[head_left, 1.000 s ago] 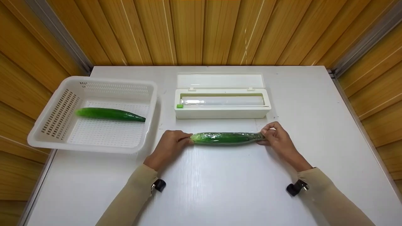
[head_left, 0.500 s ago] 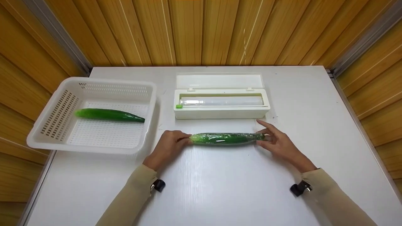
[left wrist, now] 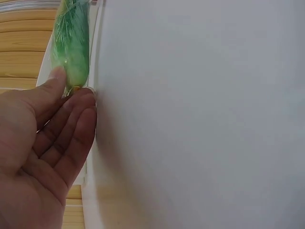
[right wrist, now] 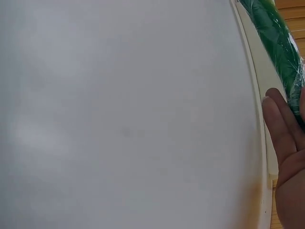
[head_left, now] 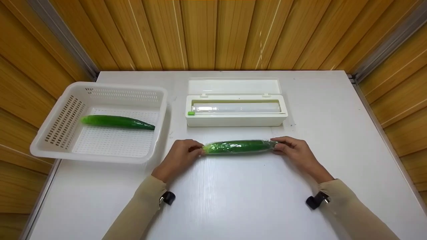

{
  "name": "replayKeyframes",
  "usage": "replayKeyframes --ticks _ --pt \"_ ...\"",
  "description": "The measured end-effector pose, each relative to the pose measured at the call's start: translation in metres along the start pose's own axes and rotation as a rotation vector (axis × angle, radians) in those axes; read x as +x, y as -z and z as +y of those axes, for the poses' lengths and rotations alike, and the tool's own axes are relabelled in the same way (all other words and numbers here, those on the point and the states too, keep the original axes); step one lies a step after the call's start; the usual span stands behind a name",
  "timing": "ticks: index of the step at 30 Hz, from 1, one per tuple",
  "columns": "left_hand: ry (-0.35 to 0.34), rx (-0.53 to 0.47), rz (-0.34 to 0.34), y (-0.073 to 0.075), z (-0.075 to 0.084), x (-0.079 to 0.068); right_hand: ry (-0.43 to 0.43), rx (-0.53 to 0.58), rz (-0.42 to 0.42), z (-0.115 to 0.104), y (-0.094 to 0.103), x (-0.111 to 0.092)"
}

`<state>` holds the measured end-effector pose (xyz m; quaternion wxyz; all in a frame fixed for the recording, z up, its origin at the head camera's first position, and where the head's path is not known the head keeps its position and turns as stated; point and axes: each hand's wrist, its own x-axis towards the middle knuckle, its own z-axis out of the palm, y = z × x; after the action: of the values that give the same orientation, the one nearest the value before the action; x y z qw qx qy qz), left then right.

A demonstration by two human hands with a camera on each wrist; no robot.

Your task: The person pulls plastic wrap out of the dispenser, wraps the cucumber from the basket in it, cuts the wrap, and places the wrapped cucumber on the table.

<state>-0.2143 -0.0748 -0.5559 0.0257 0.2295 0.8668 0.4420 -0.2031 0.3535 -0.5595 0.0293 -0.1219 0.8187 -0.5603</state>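
A cucumber (head_left: 238, 146) wrapped in clear cling film lies crosswise between my two hands, in front of the film dispenser. My left hand (head_left: 180, 156) pinches its pale end between thumb and fingers; in the left wrist view the thumb lies against the film-covered tip of the cucumber (left wrist: 71, 47). At the dark end, my right hand (head_left: 297, 153) grips the wrapped tip with thumb and fingers. The right wrist view shows that dark end of the cucumber (right wrist: 279, 47) at the upper right, with the fingers (right wrist: 281, 119) beside it and the thumb mostly cut off.
A white box dispenser (head_left: 237, 121) with a raised lid (head_left: 233, 86) holds a roll of cling film (head_left: 237, 107) behind the cucumber. To the left stands a white perforated basket (head_left: 100, 155) with another cucumber (head_left: 116, 121) inside. Wooden panels (head_left: 213, 33) border the white table (head_left: 233, 200).
My right hand loosened and spread its fingers at the dark end, then closed on that tip again. The left hand has kept its pinch on the pale end.
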Motion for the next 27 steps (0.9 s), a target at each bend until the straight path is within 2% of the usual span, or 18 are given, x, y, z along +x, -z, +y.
replayKeyframes --ticks 3,5,11,15,21,27 --pt "0.021 -0.025 -0.006 0.000 0.000 0.000 -0.035 0.152 -0.036 0.000 -0.002 -0.001" --pt "0.032 -0.028 -0.006 0.000 0.000 0.000 -0.034 0.172 -0.038 0.000 -0.003 -0.001" --pt "0.033 0.005 0.014 -0.003 -0.001 0.002 -0.011 0.197 -0.031 0.000 -0.005 -0.002" --pt "-0.013 0.047 0.031 -0.004 -0.001 0.002 -0.016 0.194 -0.032 -0.001 -0.006 -0.002" --pt "-0.092 0.089 0.053 -0.003 -0.001 0.003 -0.079 0.157 0.006 -0.006 -0.008 -0.001" --pt "-0.079 0.086 0.062 -0.003 -0.001 0.003 -0.131 0.210 0.079 -0.006 -0.014 -0.001"
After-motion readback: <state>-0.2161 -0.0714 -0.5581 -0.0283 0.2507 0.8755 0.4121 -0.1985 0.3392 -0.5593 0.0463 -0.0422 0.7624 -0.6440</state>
